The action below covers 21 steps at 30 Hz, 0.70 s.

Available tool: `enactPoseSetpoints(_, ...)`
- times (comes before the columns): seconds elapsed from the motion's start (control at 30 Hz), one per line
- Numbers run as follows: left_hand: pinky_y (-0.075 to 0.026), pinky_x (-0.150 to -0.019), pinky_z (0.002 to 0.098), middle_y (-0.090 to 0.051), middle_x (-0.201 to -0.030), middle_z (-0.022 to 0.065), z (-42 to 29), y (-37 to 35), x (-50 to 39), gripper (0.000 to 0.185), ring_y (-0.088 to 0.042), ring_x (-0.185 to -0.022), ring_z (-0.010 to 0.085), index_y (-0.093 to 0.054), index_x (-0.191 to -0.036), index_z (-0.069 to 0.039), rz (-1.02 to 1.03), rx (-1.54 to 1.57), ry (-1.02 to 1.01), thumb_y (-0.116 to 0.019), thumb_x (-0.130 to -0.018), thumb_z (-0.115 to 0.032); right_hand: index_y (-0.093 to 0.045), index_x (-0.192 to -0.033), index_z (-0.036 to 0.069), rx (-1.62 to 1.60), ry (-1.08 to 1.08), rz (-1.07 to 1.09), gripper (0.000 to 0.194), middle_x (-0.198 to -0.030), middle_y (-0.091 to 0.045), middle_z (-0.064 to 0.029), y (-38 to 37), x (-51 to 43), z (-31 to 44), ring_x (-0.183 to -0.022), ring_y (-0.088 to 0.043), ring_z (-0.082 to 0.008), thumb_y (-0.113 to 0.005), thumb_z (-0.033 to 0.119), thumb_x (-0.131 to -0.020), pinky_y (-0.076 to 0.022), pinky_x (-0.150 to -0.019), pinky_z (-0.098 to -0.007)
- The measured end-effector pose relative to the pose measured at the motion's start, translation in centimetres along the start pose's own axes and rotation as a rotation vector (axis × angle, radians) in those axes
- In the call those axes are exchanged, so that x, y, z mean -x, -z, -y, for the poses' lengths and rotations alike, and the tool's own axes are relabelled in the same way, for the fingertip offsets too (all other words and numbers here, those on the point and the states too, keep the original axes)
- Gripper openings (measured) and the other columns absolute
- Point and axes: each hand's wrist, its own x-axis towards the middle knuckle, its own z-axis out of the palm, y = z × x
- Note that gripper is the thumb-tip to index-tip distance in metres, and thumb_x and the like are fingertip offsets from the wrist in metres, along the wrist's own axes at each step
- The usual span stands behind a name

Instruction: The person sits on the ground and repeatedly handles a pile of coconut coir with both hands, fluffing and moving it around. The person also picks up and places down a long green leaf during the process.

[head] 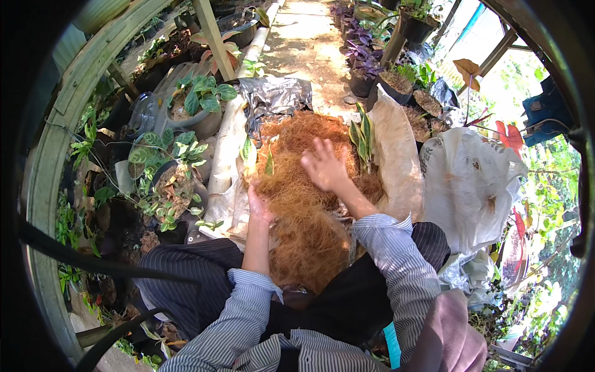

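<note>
Loose brown coconut-like fibre (307, 232) lies in a heap before me, reaching from between my knees to a black plastic sheet (279, 95). My left hand (261, 204) is at the heap's left edge, palm turned up against a clump; whether its fingers close on any fibre cannot be told. My right hand (327, 166), slightly blurred, lies over the heap with fingers spread. Right of it a snake plant (363, 137) stands upright, with fibre about its base. Other variegated leaves (249, 153) show at the heap's left side.
Potted leafy plants (204, 97) crowd the left side by a wooden rail (56, 162). On the right are an upright woven sack (399, 153), a white sack bearing writing (469, 186) and potted purple plants (365, 60). A sunlit path (307, 46) runs ahead.
</note>
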Motion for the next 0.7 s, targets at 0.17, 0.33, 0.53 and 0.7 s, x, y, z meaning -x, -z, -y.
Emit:
enactPoseSetpoints(0.17,-0.044,-0.079,0.0479,-0.058,-0.102,0.0124,-2.1,2.4,-0.9,0.046,-0.053,-0.093,0.0314,-0.056,-0.102,-0.009,-0.109,-0.008,-0.136,-0.045,-0.078,-0.047,-0.037,-0.129,0.010,-0.620,-0.155,-0.160,0.054,-0.131,-0.037,-0.0186,1.8,-2.3,-3.8,-0.123,-0.033,-0.0303,-0.028,0.046,-0.089,-0.0229,-0.104,-0.0452)
enactPoseSetpoints(0.33,-0.029,-0.097,0.0452,-0.031,-0.132,0.0122,-5.0,3.4,-0.4,0.064,-0.033,-0.119,0.0307,-0.028,-0.131,-0.013,-0.136,-0.092,-0.402,-0.039,-0.083,-0.054,-0.060,-0.097,0.004,-0.811,-0.212,-0.320,0.033,-0.076,-0.063,-0.0091,3.9,-2.1,-6.5,-0.068,-0.059,-0.0132,-0.058,0.031,-0.079,-0.0472,-0.064,-0.0267)
enactPoseSetpoints(0.53,-0.014,-0.106,0.0440,-0.005,-0.143,0.0112,-6.0,3.9,0.4,0.092,-0.013,-0.129,0.0295,-0.005,-0.138,-0.013,-0.278,-0.255,-0.812,-0.032,-0.074,-0.072,-0.063,-0.086,0.004,-0.918,-0.252,-0.325,0.032,-0.069,-0.061,-0.0072,6.0,-0.4,-5.1,-0.065,-0.057,-0.0109,-0.065,0.034,-0.074,-0.0460,-0.060,-0.0256)
enactPoseSetpoints(0.7,-0.026,-0.101,0.0433,-0.020,-0.139,0.0154,-5.7,2.2,1.2,0.089,-0.026,-0.124,0.0314,-0.028,-0.133,-0.006,0.895,0.087,-0.306,-0.048,-0.072,-0.067,-0.037,-0.129,0.010,-1.249,-0.107,0.095,0.070,-0.121,-0.046,-0.0163,6.1,1.0,-1.0,-0.110,-0.045,-0.0220,-0.064,0.044,-0.075,-0.0426,-0.086,-0.0380)
